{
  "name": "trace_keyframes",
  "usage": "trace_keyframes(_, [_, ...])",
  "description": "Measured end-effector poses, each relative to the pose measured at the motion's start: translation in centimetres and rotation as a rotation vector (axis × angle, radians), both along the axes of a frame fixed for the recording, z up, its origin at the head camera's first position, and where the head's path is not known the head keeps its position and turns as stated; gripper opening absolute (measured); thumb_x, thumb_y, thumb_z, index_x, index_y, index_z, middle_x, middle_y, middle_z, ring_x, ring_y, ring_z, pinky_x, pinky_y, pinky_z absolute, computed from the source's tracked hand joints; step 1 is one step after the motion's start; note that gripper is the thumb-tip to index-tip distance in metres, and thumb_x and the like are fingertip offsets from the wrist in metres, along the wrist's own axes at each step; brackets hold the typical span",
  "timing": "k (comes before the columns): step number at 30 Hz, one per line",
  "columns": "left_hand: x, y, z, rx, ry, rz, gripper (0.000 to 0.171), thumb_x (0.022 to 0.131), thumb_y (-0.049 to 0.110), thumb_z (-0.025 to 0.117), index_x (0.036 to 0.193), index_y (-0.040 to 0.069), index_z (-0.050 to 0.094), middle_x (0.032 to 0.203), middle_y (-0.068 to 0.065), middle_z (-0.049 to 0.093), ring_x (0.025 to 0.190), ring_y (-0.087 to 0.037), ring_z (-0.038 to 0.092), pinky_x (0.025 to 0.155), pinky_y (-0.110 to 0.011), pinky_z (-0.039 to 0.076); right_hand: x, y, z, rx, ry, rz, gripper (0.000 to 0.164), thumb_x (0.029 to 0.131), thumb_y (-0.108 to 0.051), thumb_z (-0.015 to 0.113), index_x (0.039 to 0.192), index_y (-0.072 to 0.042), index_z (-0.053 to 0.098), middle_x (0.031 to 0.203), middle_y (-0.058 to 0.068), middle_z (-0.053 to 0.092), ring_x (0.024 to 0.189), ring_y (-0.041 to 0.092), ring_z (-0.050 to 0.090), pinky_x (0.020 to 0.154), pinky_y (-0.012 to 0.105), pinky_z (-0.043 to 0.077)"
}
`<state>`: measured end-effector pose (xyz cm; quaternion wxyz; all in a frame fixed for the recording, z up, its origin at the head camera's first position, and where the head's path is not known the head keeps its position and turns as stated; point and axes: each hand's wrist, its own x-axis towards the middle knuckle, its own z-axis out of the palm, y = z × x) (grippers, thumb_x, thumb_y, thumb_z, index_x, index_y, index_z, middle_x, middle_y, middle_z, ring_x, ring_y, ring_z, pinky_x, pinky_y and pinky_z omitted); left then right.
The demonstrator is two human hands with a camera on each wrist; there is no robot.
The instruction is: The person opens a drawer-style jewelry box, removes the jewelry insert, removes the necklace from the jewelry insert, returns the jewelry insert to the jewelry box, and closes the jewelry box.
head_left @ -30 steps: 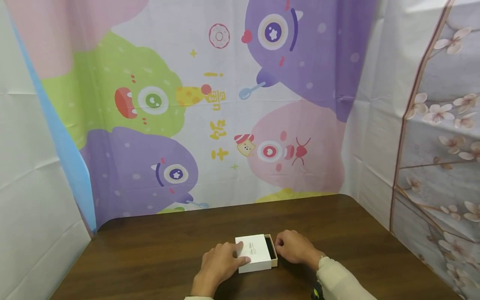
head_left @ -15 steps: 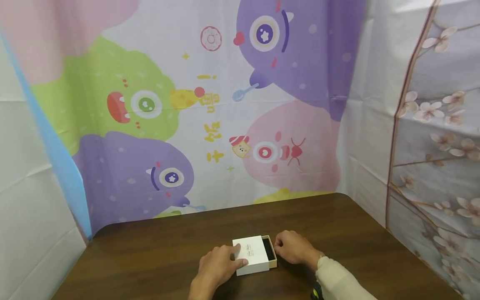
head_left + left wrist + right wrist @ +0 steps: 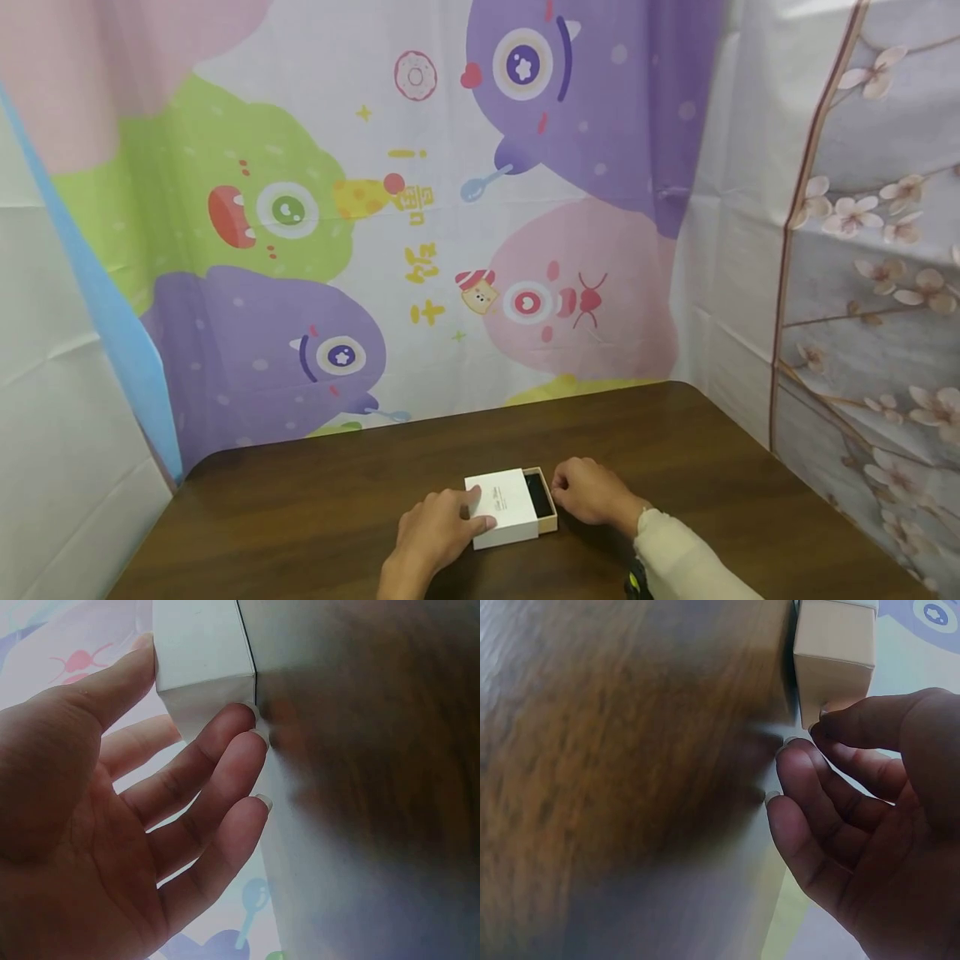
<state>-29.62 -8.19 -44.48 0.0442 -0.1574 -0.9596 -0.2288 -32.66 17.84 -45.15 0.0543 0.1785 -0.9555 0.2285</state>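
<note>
- Drawer box [image 3: 513,505] lies flat on the table [image 3: 322,492], between the left hand and the right hand; we see its white sleeve [image 3: 504,534], with small dark lettering on top, and its tan tray [image 3: 548,525] sticking partway out toward the right hand.
- Something black [image 3: 536,493] fills the visible part of the tray; we cannot tell whether it is lining or contents.
- The left hand [image 3: 435,529] grips the sleeve's end, thumb and forefinger set apart across it, the other fingers loosely bent beside it.
- The right hand [image 3: 592,493] is narrow: thumb and forefinger come together in a pinch at the tray's outer end. Whether they nip a tab or the card itself is too small for us to tell.
- We judge the step in hand to be drawing the tray out, with the sleeve braced.
- The next move, as we read it, calls for a level, gentle pull away from the left hand, which should keep its hold lest the whole box slide.
- Against the head view of a second ago, we find more of the tray and its black interior showing; both hands keep much the same pose.
- Beyond the hands, we see a cartoon-print cloth [image 3: 442,367] hanging behind the table.
</note>
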Motion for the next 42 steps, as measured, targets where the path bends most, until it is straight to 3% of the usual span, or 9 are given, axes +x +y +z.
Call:
trace_keyframes(33, [0.2, 0.3, -0.4, 0.0, -0.034, 0.0, 0.058, 0.083, 0.054, 0.075, 0.131, 0.022, 0.069, 0.121, -0.012, 0.07, 0.104, -0.035, 0.067, 0.069, -0.052, 0.048, 0.2, 0.9, -1.0, -0.019, -0.021, -0.005, 0.018, 0.087, -0.011, 0.069, 0.073, -0.019, 0.063, 0.07, -0.01, 0.055, 0.065, 0.01, 0.051, 0.061, 0.034, 0.045])
trace_keyframes(42, [-0.1, 0.0, -0.1, 0.004, -0.023, 0.018, 0.058, 0.083, 0.054, 0.075, 0.132, 0.023, 0.068, 0.121, -0.011, 0.07, 0.104, -0.035, 0.067, 0.068, -0.051, 0.048, -0.3, 0.7, -0.5, -0.014, 0.002, 0.009, 0.017, 0.087, -0.01, 0.07, 0.073, -0.017, 0.064, 0.07, -0.008, 0.056, 0.065, 0.012, 0.051, 0.062, 0.036, 0.046])
